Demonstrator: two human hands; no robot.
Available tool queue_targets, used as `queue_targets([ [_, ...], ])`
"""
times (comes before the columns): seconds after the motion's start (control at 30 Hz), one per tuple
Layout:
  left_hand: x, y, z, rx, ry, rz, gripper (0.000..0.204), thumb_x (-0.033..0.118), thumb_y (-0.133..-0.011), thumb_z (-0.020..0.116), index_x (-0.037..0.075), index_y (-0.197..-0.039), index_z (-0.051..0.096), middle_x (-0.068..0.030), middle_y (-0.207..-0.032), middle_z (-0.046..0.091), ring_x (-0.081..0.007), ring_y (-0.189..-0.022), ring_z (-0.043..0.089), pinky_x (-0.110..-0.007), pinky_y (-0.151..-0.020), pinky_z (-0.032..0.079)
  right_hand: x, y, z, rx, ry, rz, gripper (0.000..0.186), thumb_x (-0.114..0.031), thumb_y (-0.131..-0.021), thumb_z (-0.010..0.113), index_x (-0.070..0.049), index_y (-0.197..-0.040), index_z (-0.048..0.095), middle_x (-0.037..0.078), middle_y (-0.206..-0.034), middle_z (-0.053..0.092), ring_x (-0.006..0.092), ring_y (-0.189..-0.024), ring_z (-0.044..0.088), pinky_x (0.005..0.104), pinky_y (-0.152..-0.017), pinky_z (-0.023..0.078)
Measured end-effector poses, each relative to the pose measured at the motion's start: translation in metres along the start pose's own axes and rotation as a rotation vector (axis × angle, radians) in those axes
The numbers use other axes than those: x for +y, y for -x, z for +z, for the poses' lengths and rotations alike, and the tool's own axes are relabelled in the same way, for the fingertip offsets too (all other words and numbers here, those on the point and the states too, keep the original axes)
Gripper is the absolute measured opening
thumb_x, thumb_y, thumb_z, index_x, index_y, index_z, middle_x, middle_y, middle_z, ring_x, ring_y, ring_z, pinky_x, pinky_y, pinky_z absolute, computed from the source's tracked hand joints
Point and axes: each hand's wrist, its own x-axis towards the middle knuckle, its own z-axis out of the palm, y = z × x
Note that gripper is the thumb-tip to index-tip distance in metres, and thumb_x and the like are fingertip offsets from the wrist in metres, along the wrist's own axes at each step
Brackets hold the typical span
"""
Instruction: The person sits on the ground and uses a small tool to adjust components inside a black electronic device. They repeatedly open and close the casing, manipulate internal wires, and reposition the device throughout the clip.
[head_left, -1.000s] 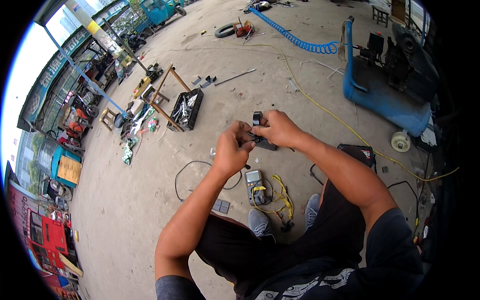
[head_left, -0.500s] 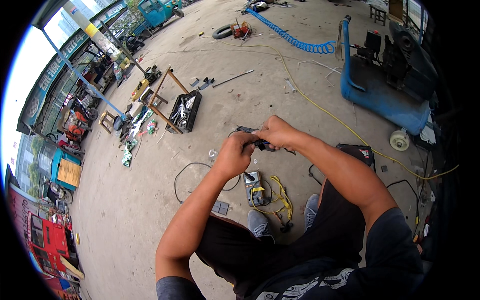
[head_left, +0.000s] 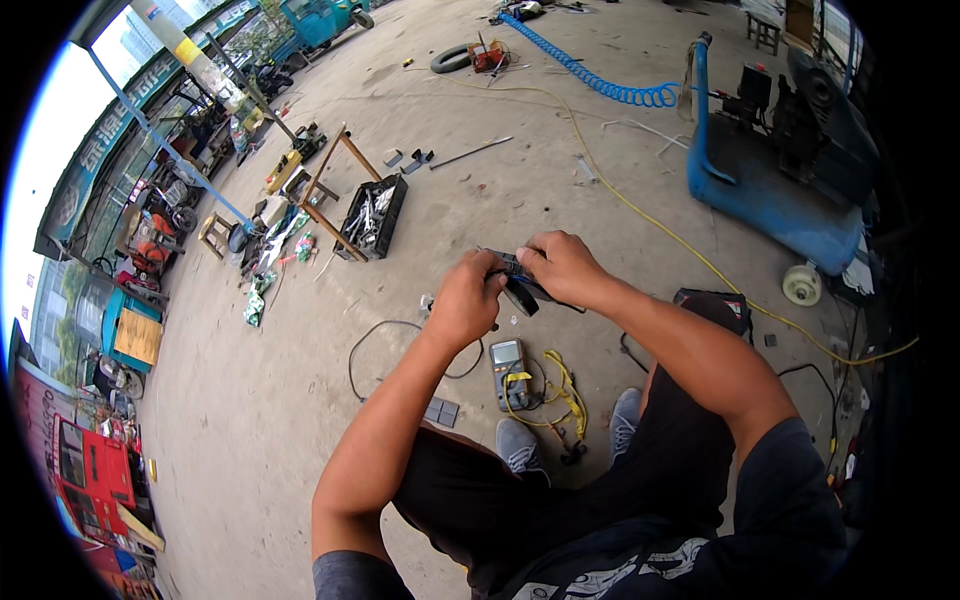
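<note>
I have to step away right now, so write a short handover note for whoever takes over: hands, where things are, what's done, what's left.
Left hand and right hand both grip one small black part, held up in front of the body.
A multimeter with yellow leads lies on the concrete by the shoes. A black tool tray sits further out, to the left.
Done: part picked up.
Left: cannot tell how far the work on it has got; the meter is not connected to it.

Bare concrete floor (head_left: 300,420) lies open leftward. Grey-and-yellow handheld multimeter (head_left: 507,368) with yellow leads, looping black cable (head_left: 372,338) and grey shoes (head_left: 520,447) crowd below.
</note>
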Motion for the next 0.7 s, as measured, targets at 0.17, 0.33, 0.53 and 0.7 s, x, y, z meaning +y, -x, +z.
queue_targets([
  [0.17, -0.008, -0.002, -0.005, 0.037, -0.036, -0.048, 0.01, 0.003, -0.083, 0.062, -0.003, -0.091, 0.06, -0.0243, -0.09, 0.062, -0.0437, -0.088, 0.059, -0.047, -0.077, 0.046, -0.025, 0.009, -0.017, -0.071, 0.188, -0.07, 0.035, -0.033, -0.083, 0.067, -0.002, -0.068, 0.067, 0.015, -0.061, 0.063, 0.0346, -0.06, 0.063, 0.0431, -0.06, 0.05],
  [0.33, -0.018, -0.003, -0.005, 0.071, -0.038, -0.105, 0.013, 0.007, -0.086, 0.06, -0.003, -0.094, 0.059, -0.0227, -0.082, 0.062, -0.0382, -0.078, 0.06, -0.042, -0.072, 0.047, -0.033, 0.023, -0.009, -0.174, 0.319, -0.168, 0.035, -0.036, -0.076, 0.074, -0.003, -0.068, 0.068, 0.013, -0.061, 0.063, 0.0345, -0.064, 0.065, 0.0434, -0.061, 0.051],
  [0.53, -0.009, -0.003, -0.009, 0.014, 0.013, -0.191, 0.015, 0.008, -0.086, 0.061, -0.004, -0.095, 0.061, -0.0231, -0.083, 0.064, -0.0382, -0.08, 0.063, -0.043, -0.073, 0.048, -0.025, 0.031, 0.014, -0.1, 0.317, -0.157, 0.029, -0.029, -0.074, 0.077, -0.002, -0.075, 0.067, 0.014, -0.064, 0.063, 0.034, -0.061, 0.062, 0.0436, -0.058, 0.047],
  [0.7, -0.016, -0.004, -0.006, 0.004, 0.16, -0.228, 0.014, 0.009, -0.086, 0.064, -0.002, -0.094, 0.063, -0.0195, -0.088, 0.069, -0.0355, -0.081, 0.066, -0.041, -0.074, 0.05, -0.02, 0.028, 0.015, -0.138, 0.163, -0.08, 0.029, -0.029, -0.076, 0.077, -0.001, -0.078, 0.069, 0.012, -0.06, 0.063, 0.0292, -0.056, 0.062, 0.0424, -0.054, 0.046],
])
